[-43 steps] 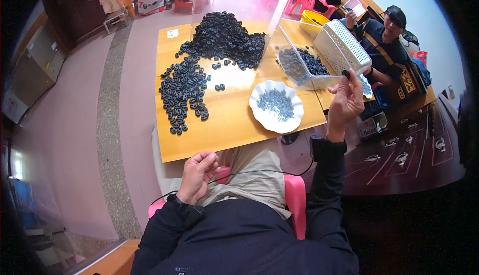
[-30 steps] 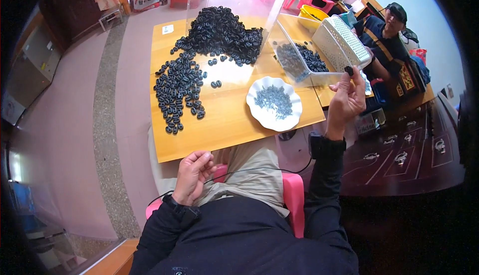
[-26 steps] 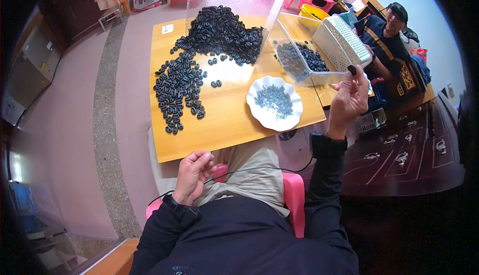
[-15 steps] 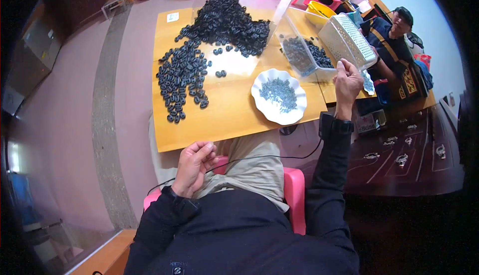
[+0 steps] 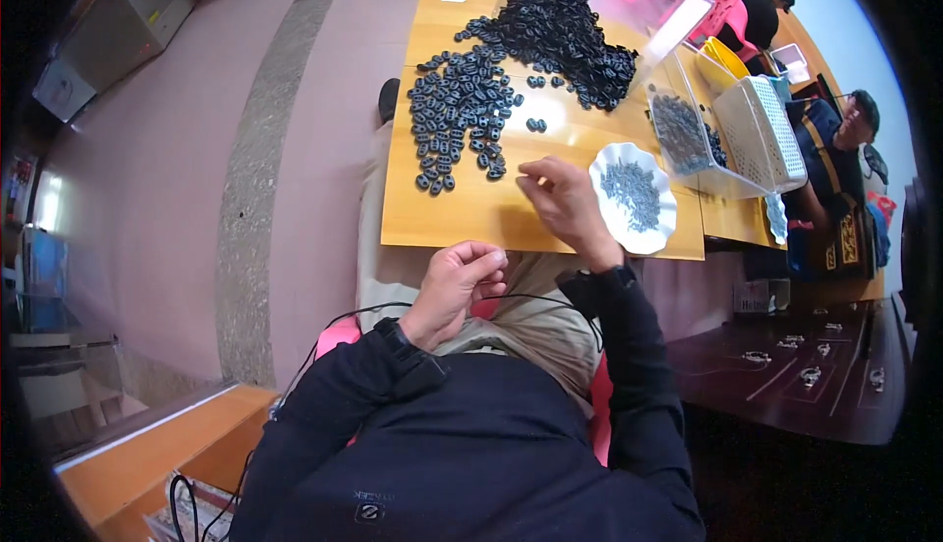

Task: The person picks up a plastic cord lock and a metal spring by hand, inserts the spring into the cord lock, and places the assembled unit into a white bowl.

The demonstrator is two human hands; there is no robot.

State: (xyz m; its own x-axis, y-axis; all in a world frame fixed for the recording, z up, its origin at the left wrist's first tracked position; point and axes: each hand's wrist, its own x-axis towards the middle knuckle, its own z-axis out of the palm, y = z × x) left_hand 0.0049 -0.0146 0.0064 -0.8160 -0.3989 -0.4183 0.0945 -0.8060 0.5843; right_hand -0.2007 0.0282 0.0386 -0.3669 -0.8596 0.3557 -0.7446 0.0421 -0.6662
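Black oval pieces (image 5: 452, 114) are lying loose along the left edge of the table (image 5: 481, 225), mostly flat, with rounded ends, many showing two small holes side by side, their surfaces catching a dull grey shine. Toward the far edge, a dense heap (image 5: 560, 36) of the same kind is rising, darker and jumbled. I'm holding my right hand (image 5: 565, 203) over the table, released, fingers loosely bent, tips near the closest loose pieces. My left hand (image 5: 454, 286) is pinching thumb to forefinger by the near edge; I cannot tell whether it's grasping something small. A wavy-rimmed white dish (image 5: 646, 241) of grey bits (image 5: 631, 193) is sitting by the near right corner.
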